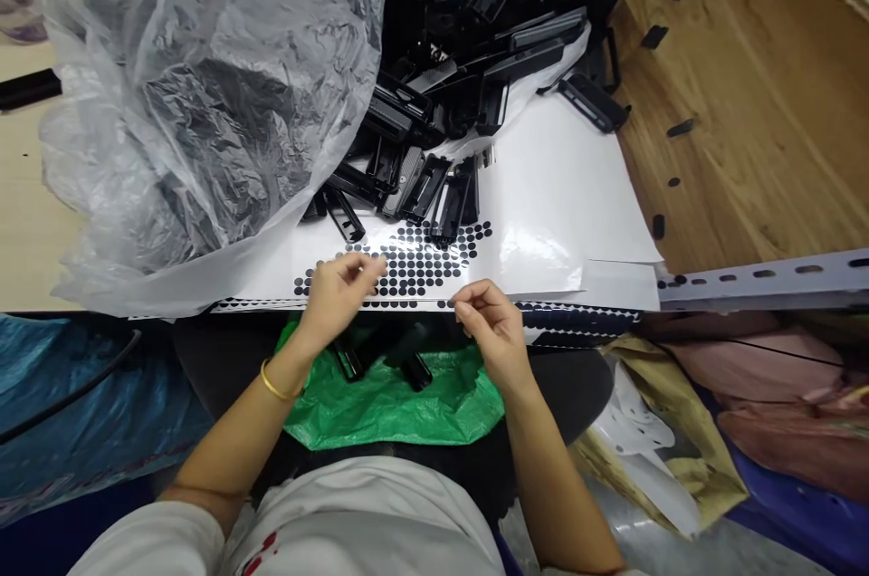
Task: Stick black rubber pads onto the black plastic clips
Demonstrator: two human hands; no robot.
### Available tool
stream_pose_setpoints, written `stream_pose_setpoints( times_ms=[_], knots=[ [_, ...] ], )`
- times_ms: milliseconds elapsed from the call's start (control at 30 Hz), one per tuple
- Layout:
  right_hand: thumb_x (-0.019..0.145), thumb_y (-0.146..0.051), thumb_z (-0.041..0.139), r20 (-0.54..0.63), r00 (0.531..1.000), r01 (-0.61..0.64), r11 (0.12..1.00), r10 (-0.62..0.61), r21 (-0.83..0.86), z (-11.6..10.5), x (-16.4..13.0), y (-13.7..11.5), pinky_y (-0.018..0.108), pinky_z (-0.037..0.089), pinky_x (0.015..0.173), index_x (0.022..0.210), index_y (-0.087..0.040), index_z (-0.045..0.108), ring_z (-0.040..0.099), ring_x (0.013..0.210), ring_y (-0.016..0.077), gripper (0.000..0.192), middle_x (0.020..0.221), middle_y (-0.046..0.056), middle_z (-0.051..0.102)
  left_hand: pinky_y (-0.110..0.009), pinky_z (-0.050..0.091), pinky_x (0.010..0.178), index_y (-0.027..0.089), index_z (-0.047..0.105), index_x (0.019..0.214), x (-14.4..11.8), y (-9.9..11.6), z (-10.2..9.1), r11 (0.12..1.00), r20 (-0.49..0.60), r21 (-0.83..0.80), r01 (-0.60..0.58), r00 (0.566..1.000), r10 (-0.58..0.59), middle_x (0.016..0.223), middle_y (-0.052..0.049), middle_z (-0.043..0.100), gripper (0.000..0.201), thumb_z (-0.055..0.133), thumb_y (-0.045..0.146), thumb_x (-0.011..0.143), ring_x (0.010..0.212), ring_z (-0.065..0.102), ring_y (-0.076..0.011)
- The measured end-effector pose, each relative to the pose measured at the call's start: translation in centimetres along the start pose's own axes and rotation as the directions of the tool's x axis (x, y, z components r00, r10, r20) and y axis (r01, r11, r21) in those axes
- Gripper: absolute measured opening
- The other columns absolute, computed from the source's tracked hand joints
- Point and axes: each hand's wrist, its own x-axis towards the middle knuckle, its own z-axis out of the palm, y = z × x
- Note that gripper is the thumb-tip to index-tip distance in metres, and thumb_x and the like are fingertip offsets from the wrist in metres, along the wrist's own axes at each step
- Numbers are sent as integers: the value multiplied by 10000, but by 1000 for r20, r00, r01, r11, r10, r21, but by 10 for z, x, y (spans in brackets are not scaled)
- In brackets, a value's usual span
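Observation:
A white sheet of round black stickers (421, 266) lies along the table's front edge. Over its left part is my left hand (339, 291), thumb and fingers pinched together; anything between them is too small to make out. My right hand (494, 327) is closed in a pinch at the sheet's front edge, beside a few black dots, and what it grips is hidden. Just behind the dots, small black plastic housings (448, 206) rest on the sheet. Below and between my hands, a green bag (400, 417) holds several black plastic parts (415, 370), one of them blurred.
A large heap of black plastic parts (468, 24) spreads from a clear plastic bag (231, 96) at the back. On the right, a wooden board (753, 105) carries stray black pieces, with a slotted metal rail (767, 277) along its front. A brown paper bag (706, 458) stands lower right.

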Motion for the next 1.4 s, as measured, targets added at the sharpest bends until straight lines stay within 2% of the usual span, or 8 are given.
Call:
stream_pose_setpoints(
  times_ms=[100,267,400,533,700,800,933,1400],
  knots=[
    [834,-283,499,17,1000,-16,959,21,-281,7,7,-1,246,336,525,787,-207,525,417,521,112,93,610,-27,477,-279,433,697,144,574,1006,38,-2,-7,959,-384,277,-57,908,165,882,-70,626,355,596,425,790,710,568,-157],
    [873,-219,455,-98,992,-127,698,82,-705,24,16,6,260,279,547,918,-193,524,499,544,167,87,579,-7,525,-291,395,684,168,542,768,64,-4,-18,898,-340,438,23,930,142,627,0,529,240,541,404,816,625,520,-160],
    [885,-234,468,-127,991,-122,593,33,-796,30,21,13,259,251,531,862,-189,526,508,528,176,77,568,10,530,-254,404,673,183,487,625,40,-5,-16,963,-299,262,-59,944,139,661,9,519,208,546,301,786,657,518,-131],
    [865,-248,510,-149,987,-154,619,60,-770,25,26,13,259,253,523,878,-196,525,491,514,178,56,528,-11,494,-258,457,785,171,482,599,8,-10,5,964,-156,-264,-15,987,-27,897,-46,619,295,551,371,804,886,582,-153],
    [805,-250,556,-81,989,-147,820,123,-554,12,31,5,248,281,507,718,-212,503,433,479,135,108,505,-35,467,-332,528,789,179,545,859,-16,-10,26,651,230,-672,352,935,-268,829,-40,681,277,647,422,775,858,665,-186],
    [807,-336,544,38,983,-169,972,177,-163,14,25,-1,227,291,466,696,-209,481,375,446,97,180,503,-62,426,-337,529,829,185,546,980,-22,-8,30,566,322,-719,404,915,-244,880,-34,690,268,660,331,787,880,675,-178],
    [796,-399,556,74,979,-200,967,191,158,30,13,-4,205,280,441,728,-205,473,357,461,76,222,544,-71,408,-254,526,714,171,572,984,-29,-7,35,548,375,-717,430,901,-217,833,-17,680,275,671,325,778,761,654,-137],
    [841,-304,487,-16,999,-32,992,30,-121,41,7,-2,223,340,486,720,-213,443,444,497,93,157,591,-46,483,-216,456,641,180,576,985,-39,1,40,569,326,-709,416,909,-259,814,-4,641,301,674,362,766,682,576,-102]
  ],
)
